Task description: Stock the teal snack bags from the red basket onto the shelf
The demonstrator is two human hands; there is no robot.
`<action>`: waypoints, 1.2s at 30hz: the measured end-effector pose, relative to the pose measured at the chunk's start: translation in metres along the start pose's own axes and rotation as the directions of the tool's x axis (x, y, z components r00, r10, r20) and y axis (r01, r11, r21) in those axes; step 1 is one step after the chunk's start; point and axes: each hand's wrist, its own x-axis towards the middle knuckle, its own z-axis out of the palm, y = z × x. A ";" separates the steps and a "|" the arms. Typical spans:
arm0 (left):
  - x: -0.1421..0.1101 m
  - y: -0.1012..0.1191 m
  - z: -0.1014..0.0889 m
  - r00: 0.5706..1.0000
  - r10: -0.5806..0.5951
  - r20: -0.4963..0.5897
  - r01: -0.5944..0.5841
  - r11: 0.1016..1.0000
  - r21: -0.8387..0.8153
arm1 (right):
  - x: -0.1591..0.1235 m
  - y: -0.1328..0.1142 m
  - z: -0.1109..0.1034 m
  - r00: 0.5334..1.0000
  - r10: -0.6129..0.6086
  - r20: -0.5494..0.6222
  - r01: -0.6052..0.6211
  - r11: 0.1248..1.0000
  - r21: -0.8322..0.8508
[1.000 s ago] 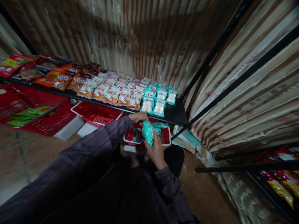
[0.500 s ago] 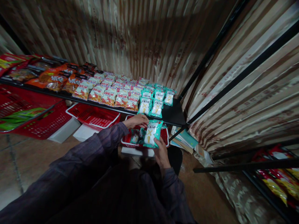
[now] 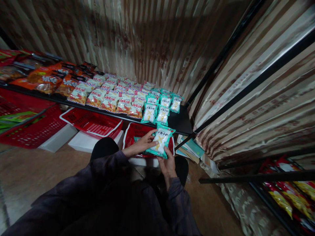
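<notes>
1. Teal-and-white shiny plastic snack packet (image 3: 162,139): held up in both hands, printed front showing, over a red plastic basket with a white rim (image 3: 135,128) and right by the front edge of a long black shelf (image 3: 180,120).
2. Gripped along its left side by the left hand (image 3: 142,143), thumb across the front.
3. Gripped at the lower right corner by the right hand (image 3: 168,165), thumb pressed on the front. Can't tell how the hidden fingers sit behind.
4. Near it on the shelf: rows of matching teal-and-white packets (image 3: 162,114), then cream-and-orange packets with striped edges (image 3: 110,101) just beside those, and glossy orange-and-black bags (image 3: 48,82) further left.
</notes>
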 end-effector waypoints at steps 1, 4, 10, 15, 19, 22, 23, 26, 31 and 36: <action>0.000 -0.002 0.002 1.000 0.005 -0.004 -0.005 1.000 -0.002 | 0.001 0.000 -0.001 1.000 -0.002 -0.009 0.002 1.000 -0.010; 0.001 -0.010 0.008 0.998 0.003 -0.065 -0.003 1.000 0.001 | 0.003 0.000 -0.005 0.999 -0.035 -0.019 0.033 0.996 -0.087; 0.010 -0.020 0.015 0.986 0.052 -0.160 -0.031 0.991 0.129 | 0.009 0.000 -0.014 0.986 -0.136 -0.095 0.103 0.951 -0.291; 0.021 -0.021 0.024 0.976 0.143 -0.163 -0.104 0.968 0.229 | 0.016 -0.007 -0.017 0.973 -0.231 0.024 0.221 0.885 -0.410; 0.032 -0.014 0.036 0.963 0.185 -0.197 -0.122 0.947 0.297 | 0.027 -0.020 -0.021 0.964 -0.260 0.050 0.252 0.847 -0.468; 0.044 -0.006 0.043 0.954 0.214 -0.210 -0.130 0.927 0.352 | 0.040 -0.032 -0.025 0.960 -0.275 0.044 0.263 0.839 -0.477; 0.048 -0.003 0.045 0.952 0.219 -0.213 -0.128 0.920 0.372 | 0.045 -0.035 -0.026 0.957 -0.287 0.041 0.270 0.835 -0.480; 0.063 0.008 0.052 0.950 0.231 -0.211 -0.120 0.892 0.435 | 0.061 -0.047 -0.029 0.939 -0.341 0.033 0.312 0.813 -0.491; 0.092 0.024 0.064 0.946 0.244 -0.212 -0.093 0.832 0.547 | 0.089 -0.069 -0.030 0.908 -0.417 0.032 0.372 0.771 -0.517; 0.125 0.033 0.071 0.953 0.226 -0.200 -0.053 0.776 0.629 | 0.127 -0.092 -0.029 0.881 -0.473 0.012 0.407 0.744 -0.531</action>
